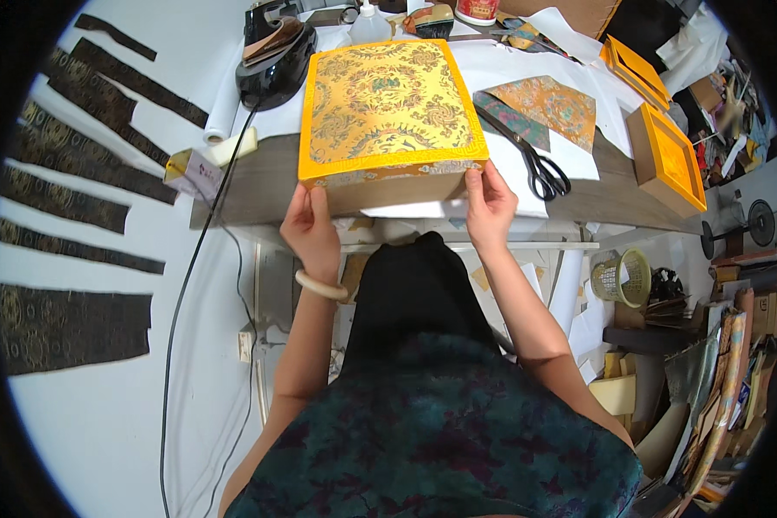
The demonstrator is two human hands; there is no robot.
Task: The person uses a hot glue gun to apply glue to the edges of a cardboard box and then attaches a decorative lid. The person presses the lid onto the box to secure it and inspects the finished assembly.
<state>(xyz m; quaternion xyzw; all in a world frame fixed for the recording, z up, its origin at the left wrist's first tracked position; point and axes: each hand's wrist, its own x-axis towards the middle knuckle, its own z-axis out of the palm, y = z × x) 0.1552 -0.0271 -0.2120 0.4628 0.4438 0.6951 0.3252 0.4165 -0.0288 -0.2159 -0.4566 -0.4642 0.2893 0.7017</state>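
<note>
Cluttered surface (263,192) ahead; left hand (312,230) and right hand (491,210) each pinch a near corner of the yellow box (393,108), likely light, stiff, and best held there.

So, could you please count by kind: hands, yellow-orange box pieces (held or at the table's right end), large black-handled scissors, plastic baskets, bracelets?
Hands: 2 (left hand, right hand)
Box pieces: 3 (held patterned box, upper right piece, lower right piece)
Scissors: 1
Basket: 1
Bracelet: 1
Total: 8
</note>
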